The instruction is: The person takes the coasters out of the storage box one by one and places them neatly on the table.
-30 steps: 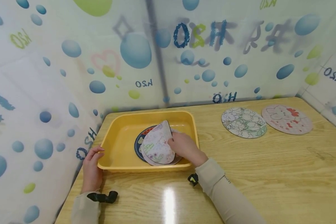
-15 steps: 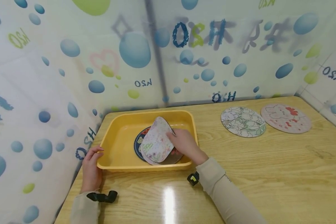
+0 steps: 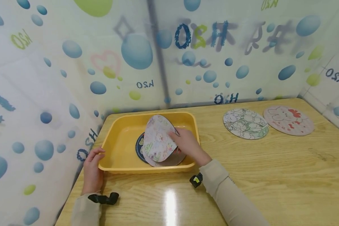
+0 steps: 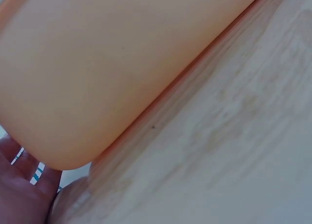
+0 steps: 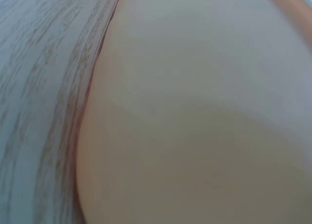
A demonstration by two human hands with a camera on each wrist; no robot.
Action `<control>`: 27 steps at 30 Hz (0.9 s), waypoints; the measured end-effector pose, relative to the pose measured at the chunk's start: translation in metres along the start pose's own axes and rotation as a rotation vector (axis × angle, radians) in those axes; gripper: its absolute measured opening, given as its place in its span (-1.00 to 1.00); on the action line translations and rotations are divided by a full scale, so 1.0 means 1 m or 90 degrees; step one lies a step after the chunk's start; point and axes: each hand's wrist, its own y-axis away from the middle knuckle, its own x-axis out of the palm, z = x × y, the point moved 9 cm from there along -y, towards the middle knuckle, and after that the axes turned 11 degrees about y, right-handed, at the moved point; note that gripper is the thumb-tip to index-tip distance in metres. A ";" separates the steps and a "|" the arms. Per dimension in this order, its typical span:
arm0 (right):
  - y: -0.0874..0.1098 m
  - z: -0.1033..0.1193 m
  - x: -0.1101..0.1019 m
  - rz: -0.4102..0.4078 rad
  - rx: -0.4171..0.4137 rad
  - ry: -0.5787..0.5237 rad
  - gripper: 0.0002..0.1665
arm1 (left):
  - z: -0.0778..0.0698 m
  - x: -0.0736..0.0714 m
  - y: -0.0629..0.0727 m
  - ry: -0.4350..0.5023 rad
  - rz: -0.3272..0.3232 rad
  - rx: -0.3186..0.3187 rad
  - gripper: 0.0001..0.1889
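So the table is pale yellow wood grain, with a bright streak of glare near the front. Sheets go up behind it and along both sides, covered in blue and green drops plus "H2O" lettering that reads backwards, and there's a faint pink heart too.

Count-wise: one yellow tray, five round-ish mats that can be made out. Three are in or over the tray: the bunny-and-flowers mat in hand, a greyish mat under it, and a navy mat poking out on the left. The other two, a tulip mat and a pink mat, lie flat on the table right of the tray, side by side.

Two hands, both in beige sleeves. The right hand reaches over the tray's near right side and pinches the bunny-and-flowers mat by its right edge, thumb on top, mat tilted up. Can't tell if its low edge touches the pile. The left hand grips the tray's left rim by the near corner, fingertips hooked over.
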 end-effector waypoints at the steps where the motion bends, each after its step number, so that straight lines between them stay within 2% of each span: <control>1: 0.000 0.000 -0.001 -0.005 -0.005 -0.006 -0.72 | 0.000 0.000 0.000 0.001 0.000 0.000 -0.81; 8: 0.000 -0.002 -0.007 -0.018 0.010 -0.044 -0.67 | 0.000 0.001 -0.001 -0.006 -0.005 -0.002 -0.81; 17: 0.001 -0.005 -0.016 -0.072 0.011 -0.078 -0.64 | 0.000 0.001 0.002 -0.023 -0.004 -0.006 -0.78; 27: 0.003 -0.006 -0.015 -0.056 0.015 -0.123 -0.62 | -0.003 0.002 0.003 -0.023 0.004 0.009 -0.78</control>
